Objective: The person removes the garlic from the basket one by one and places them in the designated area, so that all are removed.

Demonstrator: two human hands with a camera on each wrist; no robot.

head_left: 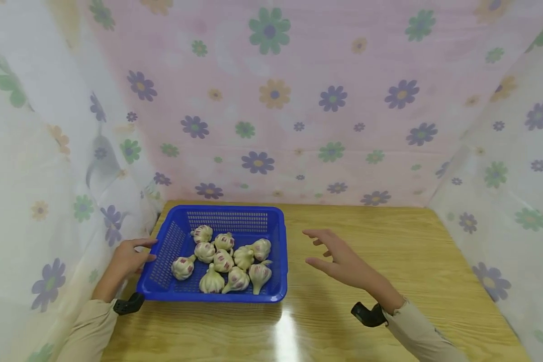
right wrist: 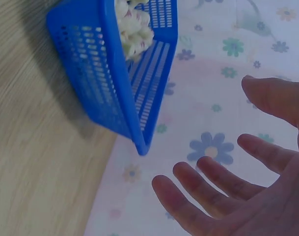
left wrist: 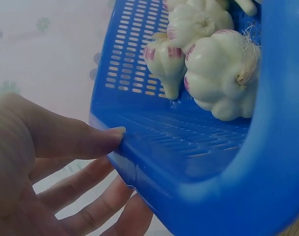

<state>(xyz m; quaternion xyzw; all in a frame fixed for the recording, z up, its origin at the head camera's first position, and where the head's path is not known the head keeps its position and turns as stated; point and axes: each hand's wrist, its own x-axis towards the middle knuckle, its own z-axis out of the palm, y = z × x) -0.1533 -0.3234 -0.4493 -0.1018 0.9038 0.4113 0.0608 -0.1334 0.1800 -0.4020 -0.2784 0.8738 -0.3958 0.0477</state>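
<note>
A blue plastic basket (head_left: pixel 214 297) with slotted walls is on the wooden table, left of centre. Several garlic bulbs (head_left: pixel 223 261), pale with purple streaks, lie inside it. At the basket's left rim, my left hand (head_left: pixel 127 259) holds the edge. The left wrist view shows its thumb (left wrist: pixel 102 141) on the rim and the other fingers against the outer side. My right hand (head_left: pixel 344 259) is off to the right of the basket, apart from it, its fingers spread and nothing in them. Part of the garlic is cut off in both wrist views.
The wooden table (head_left: pixel 389 241) extends right of the basket. Flower-patterned cloth (head_left: pixel 294 100) hangs behind and on both sides, close to the basket on the left. Black straps or mounts (head_left: pixel 368 314) are on both wrists.
</note>
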